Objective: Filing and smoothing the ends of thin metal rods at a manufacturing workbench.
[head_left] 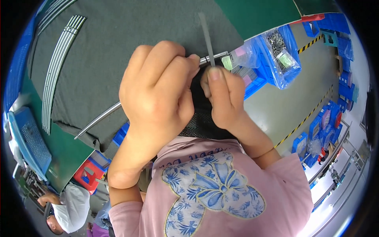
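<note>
My left hand (156, 83) is closed around a slim shiny metal rod (103, 115). The rod slants from the lower left up to the right, and its far end, with a dark ring around it, sticks out past my fingers. Close beside it, my right hand (227, 93) pinches a narrow flat grey metal strip (206, 33) between thumb and fingers. The strip points up and away, crossing the rod near that end; whether the two touch I cannot tell. Both hands are above the front edge of a grey cloth (106, 35).
Several similar rods (59, 67) lie side by side on the cloth at left. A blue bin (294, 47) with bagged small metal parts stands at right. A light-blue basket (29, 138) and a red tray (85, 177) are left. A person in white (73, 207) sits at lower left.
</note>
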`<action>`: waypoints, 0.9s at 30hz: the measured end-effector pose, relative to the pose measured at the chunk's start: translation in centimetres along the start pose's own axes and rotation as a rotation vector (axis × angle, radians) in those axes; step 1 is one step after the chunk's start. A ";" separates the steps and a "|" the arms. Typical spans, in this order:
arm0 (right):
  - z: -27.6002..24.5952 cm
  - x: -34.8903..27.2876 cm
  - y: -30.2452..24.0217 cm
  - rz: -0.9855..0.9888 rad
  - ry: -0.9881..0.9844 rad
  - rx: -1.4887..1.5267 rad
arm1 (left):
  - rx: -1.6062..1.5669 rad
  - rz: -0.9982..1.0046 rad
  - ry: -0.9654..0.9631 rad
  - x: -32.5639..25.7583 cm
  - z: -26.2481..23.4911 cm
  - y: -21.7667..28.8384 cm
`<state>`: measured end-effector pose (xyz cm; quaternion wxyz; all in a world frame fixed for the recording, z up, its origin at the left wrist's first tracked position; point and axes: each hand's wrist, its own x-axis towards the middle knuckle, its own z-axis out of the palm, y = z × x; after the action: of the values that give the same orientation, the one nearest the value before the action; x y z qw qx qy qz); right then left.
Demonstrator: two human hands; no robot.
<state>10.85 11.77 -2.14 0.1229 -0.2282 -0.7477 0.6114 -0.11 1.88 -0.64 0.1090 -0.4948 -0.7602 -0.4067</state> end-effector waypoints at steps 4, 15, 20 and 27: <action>-0.1 -2.0 2.8 -0.036 0.004 -0.068 | 0.011 -0.012 -0.009 0.1 0.4 0.1; 0.7 0.6 2.1 -0.176 0.042 -0.051 | 0.006 -0.015 -0.014 0.1 0.0 0.2; 0.2 -1.7 4.0 -0.111 0.012 -0.133 | 0.002 -0.019 -0.035 0.3 -0.2 0.3; 0.0 -0.7 5.2 -0.162 0.401 0.380 | 0.044 -0.005 -0.066 0.5 -0.6 0.4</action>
<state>12.47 12.17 -7.07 0.3572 -0.2569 -0.5962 0.6715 -0.14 1.83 0.22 0.0936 -0.5036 -0.7735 -0.3733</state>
